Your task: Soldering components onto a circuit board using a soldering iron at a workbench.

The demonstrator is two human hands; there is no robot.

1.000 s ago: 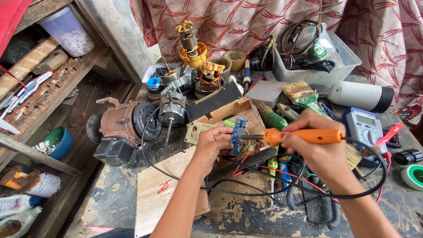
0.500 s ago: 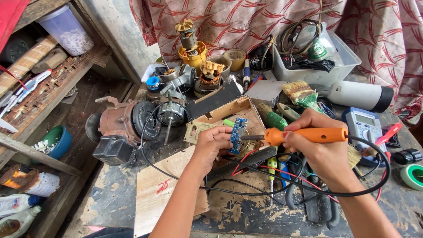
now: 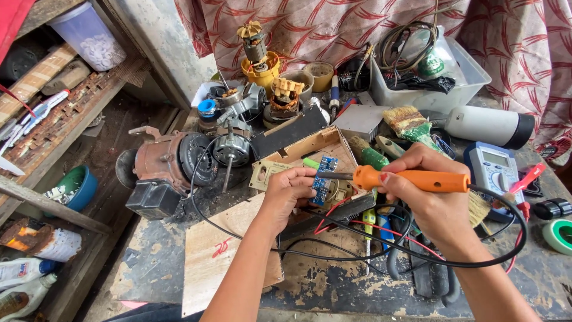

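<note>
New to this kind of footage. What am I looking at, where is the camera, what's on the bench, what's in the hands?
There is no machine here: a person works with two bare hands, filmed by one camera worn on the head and looking down. The left hand holds a small blue circuit board upright in its fingers. The right hand grips an orange-handled soldering iron, its tip at the board. The workbench is cluttered: an old rusty motor, a multimeter, a paintbrush, loose wires and a clear plastic tub.
</note>
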